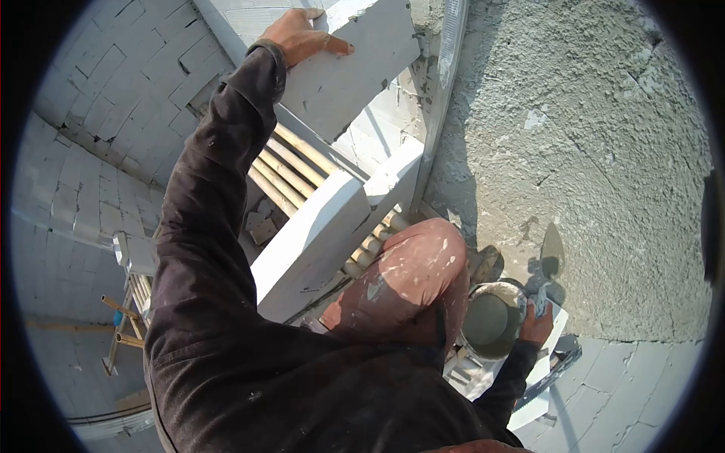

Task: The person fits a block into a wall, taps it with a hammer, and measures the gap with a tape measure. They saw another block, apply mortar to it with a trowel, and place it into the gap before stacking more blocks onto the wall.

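My left hand grips the upper edge of a large grey block, its thumb on the broad face. The block stands tilted, with dark mortar spots along its right edge. At the lower right my right hand is closed round the mortar-smeared handle of a trowel, whose blade points up toward the rough wall. Just left of that hand is a bucket with wet grey mortar in it. White blocks stand between the grey block and my knee.
Bamboo poles lie under and behind the blocks. A rough plastered wall rises on the right, beside a metal upright. A saw lies by the bucket. Block walls and a lower bamboo scaffold are at the left.
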{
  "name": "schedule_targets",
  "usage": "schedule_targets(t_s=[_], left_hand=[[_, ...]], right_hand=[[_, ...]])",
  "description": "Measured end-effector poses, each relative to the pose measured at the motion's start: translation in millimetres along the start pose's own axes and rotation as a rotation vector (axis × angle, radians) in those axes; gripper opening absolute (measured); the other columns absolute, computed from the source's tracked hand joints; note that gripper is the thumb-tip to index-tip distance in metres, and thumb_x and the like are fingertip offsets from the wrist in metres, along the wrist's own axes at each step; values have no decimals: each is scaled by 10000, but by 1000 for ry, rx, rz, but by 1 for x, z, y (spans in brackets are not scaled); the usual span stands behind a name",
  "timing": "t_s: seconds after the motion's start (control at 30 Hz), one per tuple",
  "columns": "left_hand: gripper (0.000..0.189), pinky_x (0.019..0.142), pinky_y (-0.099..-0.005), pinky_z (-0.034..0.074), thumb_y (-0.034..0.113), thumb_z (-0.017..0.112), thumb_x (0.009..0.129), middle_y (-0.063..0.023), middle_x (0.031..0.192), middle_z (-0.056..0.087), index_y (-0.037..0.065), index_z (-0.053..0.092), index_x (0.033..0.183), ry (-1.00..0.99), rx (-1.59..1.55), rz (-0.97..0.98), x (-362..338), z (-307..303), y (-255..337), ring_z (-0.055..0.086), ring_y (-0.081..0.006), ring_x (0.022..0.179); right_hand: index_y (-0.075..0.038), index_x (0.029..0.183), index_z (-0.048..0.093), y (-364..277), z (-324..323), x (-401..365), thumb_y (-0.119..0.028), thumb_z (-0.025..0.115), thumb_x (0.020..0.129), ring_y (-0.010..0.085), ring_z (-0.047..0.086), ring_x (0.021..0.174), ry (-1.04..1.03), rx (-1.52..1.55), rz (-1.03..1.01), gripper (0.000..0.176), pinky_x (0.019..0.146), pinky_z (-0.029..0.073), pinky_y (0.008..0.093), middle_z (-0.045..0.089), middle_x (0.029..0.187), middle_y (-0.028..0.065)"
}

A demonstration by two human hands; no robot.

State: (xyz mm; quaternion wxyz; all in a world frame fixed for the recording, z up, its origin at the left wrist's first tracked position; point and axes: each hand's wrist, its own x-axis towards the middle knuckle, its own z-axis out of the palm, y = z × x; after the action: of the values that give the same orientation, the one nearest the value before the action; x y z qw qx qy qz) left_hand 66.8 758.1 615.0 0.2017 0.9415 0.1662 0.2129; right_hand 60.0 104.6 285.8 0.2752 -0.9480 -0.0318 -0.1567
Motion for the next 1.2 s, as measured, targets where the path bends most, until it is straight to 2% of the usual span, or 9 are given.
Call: schedule_targets(t_s=[0.1,0.23,0.3,0.33,0.47,0.6,0.67,1.03,1.2], left_hand=[[821,785,-363,621,377,879,645,-206,990,744,-34,631,1311,80,-27,33,-21,-44,2,759,-281,775],[921,853,-414,617,246,903,560,-221,1092,717,-23,564,1373,211,-212,93,-87,-47,30,755,-307,864],[941,902,-416,589,225,882,530,-212,1087,713,-41,559,1372,208,-279,151,-113,-39,45,739,-299,903],[935,908,-424,586,213,877,517,-210,1085,714,-41,570,1362,197,-294,144,-123,-35,54,736,-307,897],[942,958,-422,543,173,863,487,-190,1111,711,-40,575,1358,24,-442,183,-136,-4,91,712,-297,969],[908,985,-407,523,140,868,509,-183,1120,705,-50,575,1348,-153,-393,324,-126,48,142,693,-298,1017],[891,959,-385,535,150,899,522,-175,1091,720,-18,594,1342,-230,-389,390,-117,84,161,708,-270,978],[958,976,-400,527,356,944,532,-168,1198,724,137,603,1400,-567,25,402,-114,282,198,705,-346,1084],[974,943,-421,545,472,903,547,-113,1162,745,229,564,1428,-706,209,369,-137,351,169,710,-324,1074]], right_hand=[[92,1233,608,-17,-10,-4,-358,715,896,481,670,1043,-142,134,200,573,868,531,469,687,1090,333],[87,1144,632,10,8,-27,-355,687,930,461,692,965,131,0,61,493,811,535,458,705,1012,300],[84,1132,637,-16,-15,-29,-324,694,928,414,710,916,-111,245,200,459,796,535,448,713,986,269],[78,1157,637,3,-4,-38,-269,696,923,370,715,901,-34,177,-6,423,810,537,433,715,995,247],[114,1169,620,-44,-22,-40,-221,688,920,375,706,894,66,443,242,422,821,535,428,704,980,264],[204,1214,556,-54,-26,-43,-153,668,919,425,689,947,276,411,134,476,889,526,416,675,983,332],[100,1211,567,-60,-27,-42,-121,637,965,212,597,780,411,266,-87,338,723,497,344,664,882,174],[16,1130,611,-92,-13,-73,-169,686,940,459,666,760,157,475,237,276,677,525,421,685,847,224],[-41,1149,630,-61,33,-86,-178,727,904,446,666,759,110,388,250,297,606,508,488,680,846,263]])
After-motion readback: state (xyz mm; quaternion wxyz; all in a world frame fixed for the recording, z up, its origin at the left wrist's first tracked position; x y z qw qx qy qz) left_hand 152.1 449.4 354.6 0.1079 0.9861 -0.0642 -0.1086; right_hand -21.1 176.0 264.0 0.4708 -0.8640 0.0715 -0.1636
